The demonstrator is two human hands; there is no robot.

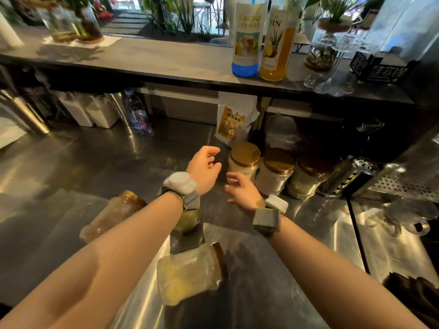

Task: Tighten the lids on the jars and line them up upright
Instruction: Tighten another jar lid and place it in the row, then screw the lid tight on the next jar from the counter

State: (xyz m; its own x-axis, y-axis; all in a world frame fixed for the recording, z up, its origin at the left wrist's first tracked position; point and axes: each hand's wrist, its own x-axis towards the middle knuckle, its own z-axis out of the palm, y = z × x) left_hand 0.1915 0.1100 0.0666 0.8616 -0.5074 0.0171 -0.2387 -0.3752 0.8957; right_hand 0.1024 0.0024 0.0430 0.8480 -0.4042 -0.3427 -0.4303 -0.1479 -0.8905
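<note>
Jars upright in row; both hands empty beside them

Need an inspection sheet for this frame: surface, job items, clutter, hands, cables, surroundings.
Surface: reflective stainless steel counter, seams visible.
Job's things: three clear gold-lidded jars upright in a row: left upright jar, middle upright jar, right upright jar. On their sides: near lying jar, far lying jar. A further hidden jar shows partly under the left wrist.
Clutter: plastic water bottle, yellow-printed white pouch, perforated metal canister, clear glass mug.
Hands: left hand and right hand open, holding nothing.
Cables: nothing seen.
Surroundings: dark shelf with blue-based syrup bottle, yellow syrup bottle; plants behind.
</note>
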